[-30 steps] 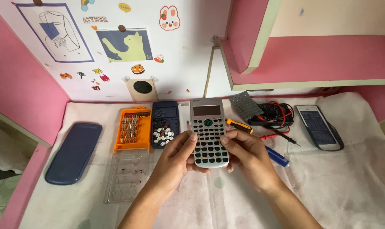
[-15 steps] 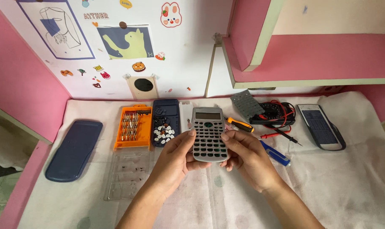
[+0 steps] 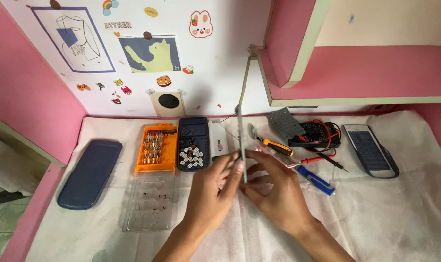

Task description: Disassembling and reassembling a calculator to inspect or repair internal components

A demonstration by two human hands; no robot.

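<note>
Both hands hold a grey calculator front panel (image 3: 240, 140) upright, turned edge-on so only its thin side shows. My left hand (image 3: 212, 194) grips it from the left, and my right hand (image 3: 274, 191) pinches its lower part from the right. Behind them lies a dark blue calculator back shell (image 3: 192, 140) holding several loose white key caps. An orange screwdriver-bit case (image 3: 156, 148) sits to the left of it, with its clear lid (image 3: 150, 201) in front.
A dark blue slide cover (image 3: 89, 172) lies at the left. At the right are a yellow-handled screwdriver (image 3: 275, 145), a blue pen (image 3: 316, 180), a grey rubber keypad (image 3: 284, 124), a multimeter with red and black leads (image 3: 320, 136) and another calculator (image 3: 371, 150). A white cloth (image 3: 376, 218) covers the desk.
The calculator panel, held face-up toward me before, has been rotated in both hands until it stands edge-on. The hands stayed in roughly the same place.
</note>
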